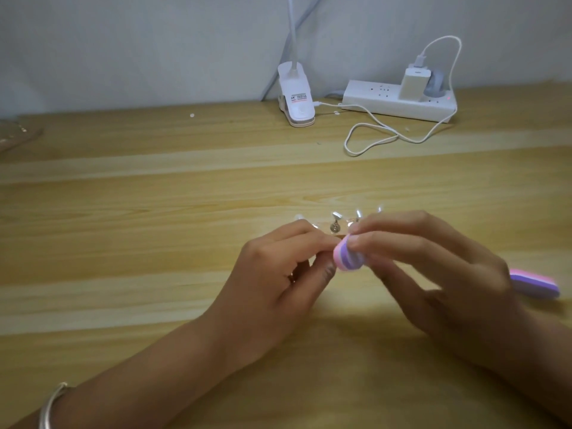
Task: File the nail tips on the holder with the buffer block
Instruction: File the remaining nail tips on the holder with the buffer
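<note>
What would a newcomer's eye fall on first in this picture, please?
The two hands meeting at centre: the right hand grips a pink-and-purple striped buffer block, its end against the left hand, which seems to pinch the nail tip holder glinting just behind. At the back, by the wall, stand a white power strip and a clip lamp on the wooden table.

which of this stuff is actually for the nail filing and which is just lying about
For the job:
- buffer block, gripped by the right hand
- nail tips
- holder
- left hand, working at the block's end

Just lying about:
- clip lamp
- power strip
- charger
- cable
</note>
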The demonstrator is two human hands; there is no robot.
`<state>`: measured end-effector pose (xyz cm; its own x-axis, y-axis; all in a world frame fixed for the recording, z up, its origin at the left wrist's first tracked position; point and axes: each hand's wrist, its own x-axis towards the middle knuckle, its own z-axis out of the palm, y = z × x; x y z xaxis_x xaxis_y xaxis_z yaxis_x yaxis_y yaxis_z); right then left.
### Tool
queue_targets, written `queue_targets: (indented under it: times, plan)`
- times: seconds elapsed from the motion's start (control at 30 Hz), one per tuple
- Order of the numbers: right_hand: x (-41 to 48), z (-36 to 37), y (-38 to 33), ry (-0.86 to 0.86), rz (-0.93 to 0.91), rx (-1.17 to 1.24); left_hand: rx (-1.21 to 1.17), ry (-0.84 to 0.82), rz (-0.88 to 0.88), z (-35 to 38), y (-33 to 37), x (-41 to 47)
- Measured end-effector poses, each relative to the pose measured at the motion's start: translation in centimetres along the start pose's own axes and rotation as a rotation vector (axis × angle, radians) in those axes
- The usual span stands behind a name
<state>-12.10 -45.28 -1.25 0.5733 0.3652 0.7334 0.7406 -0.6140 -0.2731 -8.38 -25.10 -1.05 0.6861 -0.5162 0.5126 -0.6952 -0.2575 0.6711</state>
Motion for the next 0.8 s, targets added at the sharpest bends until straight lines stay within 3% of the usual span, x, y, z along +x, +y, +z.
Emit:
queue_targets:
  times: [0.23, 0.4, 0.53, 0.7, 0.8]
  plan:
    - [0.1, -0.7, 0.2, 0.0, 0.025, -0.045, -0.032, 0.003, -0.005, 0.1, -0.2, 0.0]
    - [-0.3, 0.1, -0.8, -0.072, -0.108, -0.073, -0.044, -0.021, 0.01, 0.0, -0.3, 0.0]
    - [0.2, -0.6, 0.4, -0.019, 0.006, -0.096, -0.084, -0.007, -0.046, 0.1, -0.2, 0.1]
    - [-0.2, 0.4, -0.5, -0.075, -0.086, -0.098, -0.097, -0.051, -0.039, 0.0, -0.3, 0.1]
    - [0.1, -0.3, 0.4, -0.02, 0.019, -0.095, -0.116, -0.025, -0.094, 0.0, -0.4, 0.2]
